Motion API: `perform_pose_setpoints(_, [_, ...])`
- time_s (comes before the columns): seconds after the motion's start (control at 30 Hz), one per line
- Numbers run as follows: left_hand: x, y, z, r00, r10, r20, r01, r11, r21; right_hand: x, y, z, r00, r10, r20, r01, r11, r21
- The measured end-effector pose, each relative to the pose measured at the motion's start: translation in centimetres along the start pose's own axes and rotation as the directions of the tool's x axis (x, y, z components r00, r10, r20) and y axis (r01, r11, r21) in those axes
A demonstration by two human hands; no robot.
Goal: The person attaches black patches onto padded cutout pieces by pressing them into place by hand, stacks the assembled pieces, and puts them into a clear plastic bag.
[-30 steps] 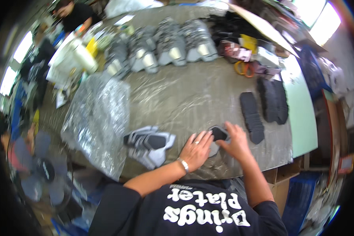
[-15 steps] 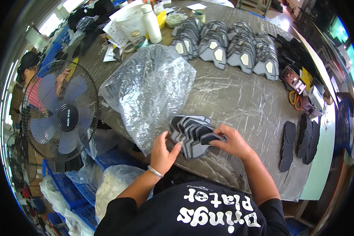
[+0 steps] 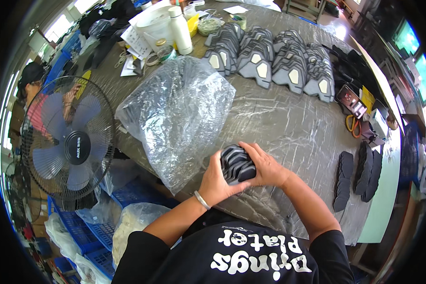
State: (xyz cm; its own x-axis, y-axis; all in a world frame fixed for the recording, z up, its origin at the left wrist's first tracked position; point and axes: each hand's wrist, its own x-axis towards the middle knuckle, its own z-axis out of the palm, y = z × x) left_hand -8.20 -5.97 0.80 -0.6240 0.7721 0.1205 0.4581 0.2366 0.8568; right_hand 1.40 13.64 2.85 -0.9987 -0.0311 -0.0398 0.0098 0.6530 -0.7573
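both hands are at the near edge of the tabletop (image 3: 279, 128), closed around one small stack of grey and black cut pieces (image 3: 237, 164). the left hand (image 3: 216, 183) cups the stack from the near left side, its grip pressed against the pieces with the thumb running up along the front. the right hand (image 3: 265, 166) covers the right side, fingers curled over the top edge, grip pinching the same stack. a metal bracelet (image 3: 202, 200) sits on the left wrist. just left of the stack lies a big crumpled clear plastic bag (image 3: 177, 111), touching or nearly touching the left hand. far across the tabletop, rows of grey shaped pieces (image 3: 270, 59) are laid out in fanned lines. to the right, dark insoles (image 3: 357, 177) lie stacked, well apart from the hands. a standing fan (image 3: 66, 146) sits off the tabletop's left side.
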Motion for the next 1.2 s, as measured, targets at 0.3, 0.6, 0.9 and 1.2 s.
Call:
perform_pose_setpoints(0.3, [1.6, -1.2, -0.6, 0.975, 0.135, 0.176, -0.174, 0.956, 0.235, -1.0, 0.5, -0.8, 0.999, 0.044, -0.009, -0.042, 0.985, 0.165])
perform_pose_setpoints(0.6, [-2.5, 0.5, -0.8, 0.785, 0.603, 0.144, -0.62, 0.768, 0.162, -6.4, -2.8, 0.9, 0.916, -0.304, -0.262, 0.281, 0.952, -0.124])
perform_pose_setpoints(0.9, [-4.2, 2.2, 0.7, 0.806, 0.486, 0.338, -0.562, 0.807, 0.182, -9.1, -2.6, 2.9, 0.912, -0.293, -0.287, 0.289, 0.956, -0.058])
perform_pose_setpoints(1.2, [-2.2, 1.9, 0.2, 0.87, 0.381, 0.314, -0.426, 0.901, 0.087, -8.6, -3.4, 1.0, 0.975, -0.145, -0.167, 0.158, 0.985, 0.068])
